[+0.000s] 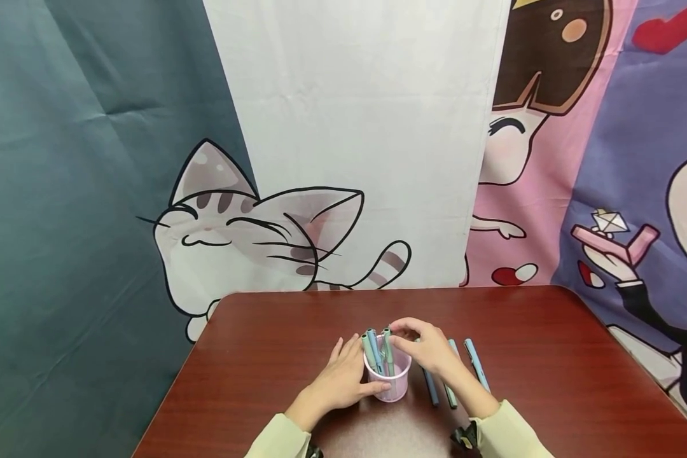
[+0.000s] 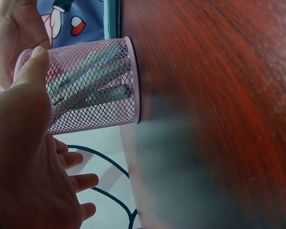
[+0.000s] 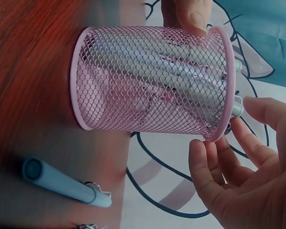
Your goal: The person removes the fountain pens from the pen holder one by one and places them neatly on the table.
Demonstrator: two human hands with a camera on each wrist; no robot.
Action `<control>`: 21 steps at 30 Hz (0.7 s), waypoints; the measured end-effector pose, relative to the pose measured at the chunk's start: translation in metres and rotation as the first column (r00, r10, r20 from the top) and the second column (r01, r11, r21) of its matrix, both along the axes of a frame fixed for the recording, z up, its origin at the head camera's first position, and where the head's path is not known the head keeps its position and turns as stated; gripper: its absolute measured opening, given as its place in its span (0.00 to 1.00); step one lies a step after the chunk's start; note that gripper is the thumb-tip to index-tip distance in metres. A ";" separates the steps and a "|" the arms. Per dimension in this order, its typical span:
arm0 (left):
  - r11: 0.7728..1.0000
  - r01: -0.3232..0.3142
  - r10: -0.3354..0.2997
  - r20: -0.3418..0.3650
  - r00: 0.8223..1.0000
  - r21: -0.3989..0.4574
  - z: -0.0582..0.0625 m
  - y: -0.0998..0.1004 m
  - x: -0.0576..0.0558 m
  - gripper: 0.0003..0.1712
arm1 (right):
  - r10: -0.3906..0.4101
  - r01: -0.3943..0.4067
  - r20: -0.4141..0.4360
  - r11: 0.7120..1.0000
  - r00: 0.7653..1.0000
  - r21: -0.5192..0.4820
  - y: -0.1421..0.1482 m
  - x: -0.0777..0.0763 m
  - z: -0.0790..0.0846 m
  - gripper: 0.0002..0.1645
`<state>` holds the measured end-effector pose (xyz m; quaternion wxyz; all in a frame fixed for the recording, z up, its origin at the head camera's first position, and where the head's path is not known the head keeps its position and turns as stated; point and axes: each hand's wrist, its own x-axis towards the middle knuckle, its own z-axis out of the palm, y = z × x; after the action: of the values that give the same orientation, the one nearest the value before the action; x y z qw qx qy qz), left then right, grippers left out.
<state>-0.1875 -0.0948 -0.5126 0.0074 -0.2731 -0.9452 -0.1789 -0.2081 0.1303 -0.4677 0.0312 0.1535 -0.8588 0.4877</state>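
Note:
A pink mesh pen holder [image 1: 392, 388] stands upright on the table, with several green and blue pens [image 1: 373, 350] leaning inside. My left hand [image 1: 339, 376] rests against its left side, thumb [image 2: 35, 67] across the front and the other fingers spread out. Over the rim, my right hand [image 1: 427, 348] pinches the top of a green pen [image 1: 387, 356] between thumb and index finger. In the right wrist view, that pen's end [image 3: 238, 106] pokes just past the rim at the right thumb [image 3: 262, 109]. Its lower part sits inside the holder.
Right of the holder lie a dark blue pen [image 1: 430, 385], a green pen [image 1: 451, 397] and a light blue pen [image 1: 477, 364], partly under the right forearm. The brown wooden table [image 1: 275, 343] ends at a cartoon-printed cloth [image 1: 372, 127] behind it.

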 end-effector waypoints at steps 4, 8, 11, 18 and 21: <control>1.000 0.006 -0.005 -0.016 1.000 0.014 -0.001 0.000 0.000 0.58 | -0.001 0.002 -0.032 1.000 0.999 0.026 -0.003 0.000 0.002 0.10; 1.000 0.005 -0.005 -0.025 1.000 0.016 0.000 0.001 0.000 0.58 | -0.015 0.019 -0.061 0.998 0.998 0.056 -0.006 -0.002 0.002 0.08; 1.000 -0.001 0.001 -0.021 1.000 0.001 0.000 0.001 0.000 0.58 | -0.023 0.027 -0.064 0.997 0.998 0.070 -0.007 -0.004 0.002 0.08; 1.000 -0.004 0.004 -0.020 1.000 -0.003 -0.002 0.001 0.000 0.58 | -0.031 0.037 -0.078 0.996 0.996 0.078 -0.010 -0.005 0.002 0.09; 1.000 -0.002 0.002 -0.027 1.000 -0.004 -0.002 0.001 0.000 0.58 | -0.025 0.032 -0.085 0.996 0.996 0.084 -0.011 -0.006 0.003 0.10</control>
<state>-0.1879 -0.0939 -0.5147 0.0197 -0.2744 -0.9457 -0.1734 -0.2138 0.1193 -0.4651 0.0676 0.1628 -0.8790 0.4431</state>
